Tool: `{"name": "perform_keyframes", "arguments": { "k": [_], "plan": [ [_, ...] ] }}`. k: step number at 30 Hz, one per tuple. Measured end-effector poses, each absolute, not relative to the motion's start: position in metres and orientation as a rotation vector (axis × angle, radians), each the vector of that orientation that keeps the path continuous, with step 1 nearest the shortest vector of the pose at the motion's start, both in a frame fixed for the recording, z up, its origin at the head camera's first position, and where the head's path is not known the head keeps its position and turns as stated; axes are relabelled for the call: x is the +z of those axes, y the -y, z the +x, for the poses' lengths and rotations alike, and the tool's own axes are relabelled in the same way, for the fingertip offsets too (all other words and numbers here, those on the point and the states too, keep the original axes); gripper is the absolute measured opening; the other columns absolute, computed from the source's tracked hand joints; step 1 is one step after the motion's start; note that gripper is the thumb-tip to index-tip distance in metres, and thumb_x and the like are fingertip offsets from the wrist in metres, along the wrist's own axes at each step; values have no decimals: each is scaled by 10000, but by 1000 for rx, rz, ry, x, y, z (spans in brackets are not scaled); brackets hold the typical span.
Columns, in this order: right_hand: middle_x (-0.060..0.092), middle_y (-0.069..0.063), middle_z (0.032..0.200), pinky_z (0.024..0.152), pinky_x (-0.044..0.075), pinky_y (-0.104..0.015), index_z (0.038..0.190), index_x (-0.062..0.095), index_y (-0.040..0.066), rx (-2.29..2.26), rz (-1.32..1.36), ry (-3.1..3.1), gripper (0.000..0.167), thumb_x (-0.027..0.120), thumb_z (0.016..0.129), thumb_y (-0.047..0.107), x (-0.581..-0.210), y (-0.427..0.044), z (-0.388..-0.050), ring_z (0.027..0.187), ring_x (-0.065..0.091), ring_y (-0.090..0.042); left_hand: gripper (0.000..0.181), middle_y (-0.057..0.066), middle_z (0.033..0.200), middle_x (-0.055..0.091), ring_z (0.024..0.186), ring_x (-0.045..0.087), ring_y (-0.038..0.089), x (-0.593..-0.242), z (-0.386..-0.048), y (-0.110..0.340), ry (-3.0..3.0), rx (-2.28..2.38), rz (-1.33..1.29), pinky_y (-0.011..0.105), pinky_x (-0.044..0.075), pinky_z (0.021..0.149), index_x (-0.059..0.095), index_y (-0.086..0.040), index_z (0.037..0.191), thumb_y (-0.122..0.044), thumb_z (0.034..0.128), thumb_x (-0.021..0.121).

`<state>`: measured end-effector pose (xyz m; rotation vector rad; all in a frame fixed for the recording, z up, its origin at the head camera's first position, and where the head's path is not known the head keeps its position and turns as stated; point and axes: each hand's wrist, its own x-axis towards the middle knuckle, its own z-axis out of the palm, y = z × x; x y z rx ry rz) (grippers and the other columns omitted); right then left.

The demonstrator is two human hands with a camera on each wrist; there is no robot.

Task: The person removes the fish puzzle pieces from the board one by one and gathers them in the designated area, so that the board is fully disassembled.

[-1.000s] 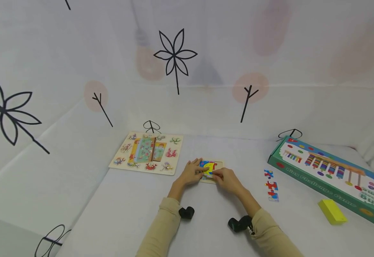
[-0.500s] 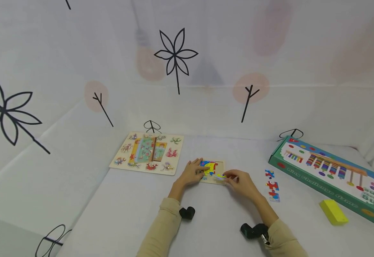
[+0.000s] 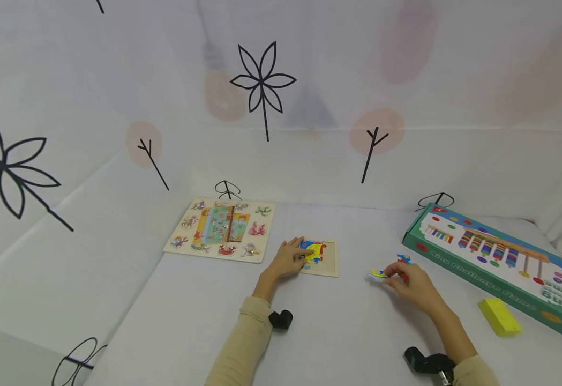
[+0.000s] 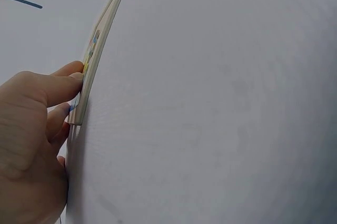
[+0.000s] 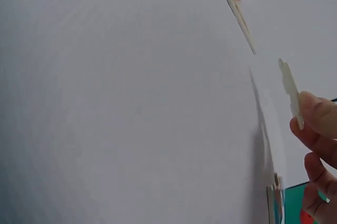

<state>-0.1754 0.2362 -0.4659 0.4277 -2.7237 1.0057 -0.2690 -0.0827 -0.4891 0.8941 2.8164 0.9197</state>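
Note:
My left hand rests on the left part of a small wooden jigsaw board, its fingertips touching the yellow, blue and red pieces set there. The bare wood of the tray's right side shows. In the left wrist view, thumb and fingers lie against the board's face. Away to the right, my right hand pinches a jigsaw piece with yellow, seen edge-on in the right wrist view as a thin pale piece raised off the table. More loose jigsaw pieces lie behind this hand, mostly hidden.
A larger wooden peg puzzle with sea animals lies at the back left. On the right stands a long green game box, with a yellow block before it. White cloth covers the table.
My right hand has lifted the jigsaw piece out of the board's lower right and carried it rightward, towards the loose pieces. The left hand has stayed on the board.

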Motion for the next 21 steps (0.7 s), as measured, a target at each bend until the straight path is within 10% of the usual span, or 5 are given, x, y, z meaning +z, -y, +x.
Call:
{"name": "perform_keyframes", "arguments": {
  "k": [21],
  "plan": [
    [630, -192, 1030, 758, 394, -594, 994, 707, 10, 777, 526, 2889, 246, 738, 756, 60, -472, -243, -173, 984, 475, -450, 362, 214, 1437, 395, 1367, 306, 373, -486, -268, 83, -2808, 942, 892, 596, 162, 1105, 666, -66, 1181, -87, 836, 559]
  ]
}}
